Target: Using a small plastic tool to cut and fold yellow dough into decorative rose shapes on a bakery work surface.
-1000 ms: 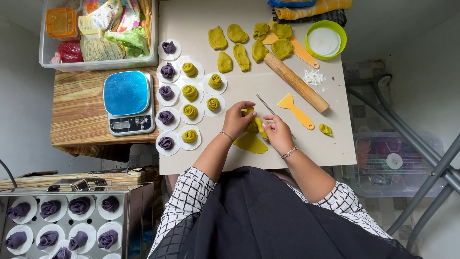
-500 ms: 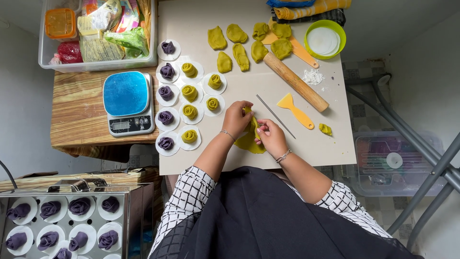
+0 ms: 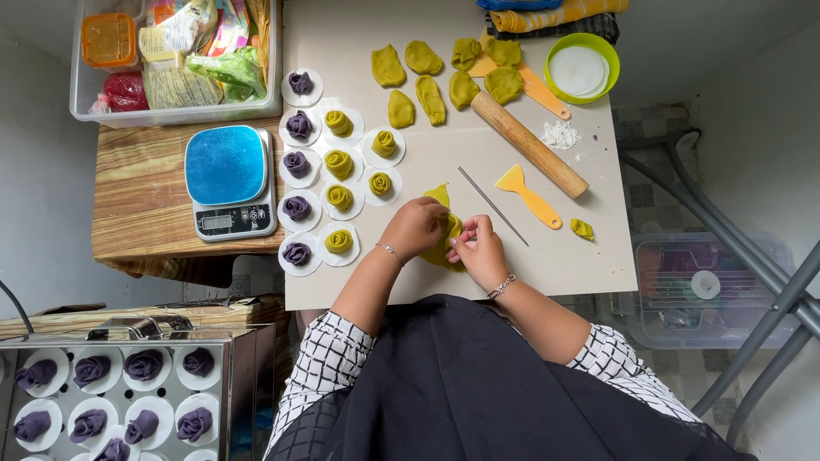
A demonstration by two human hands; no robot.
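Two hands meet over a strip of yellow-green dough (image 3: pixel 442 229) lying on the white tabletop (image 3: pixel 564 256). Left hand (image 3: pixel 416 227) and right hand (image 3: pixel 478 248) sit close together, fingers pinched on the dough, apparently rolling it. Beyond the dough lie a thin metal skewer (image 3: pixel 493 206), a yellow scraper (image 3: pixel 530 196) and a wooden rolling pin (image 3: pixel 530 144), within easy reach. Left of the dough, finished purple and green dough rosettes (image 3: pixel 339 164) rest on white paper rounds beside a blue kitchen scale (image 3: pixel 228 181).

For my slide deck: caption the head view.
Both hands, left hand and right hand, shaping yellow-green dough piece on white board.
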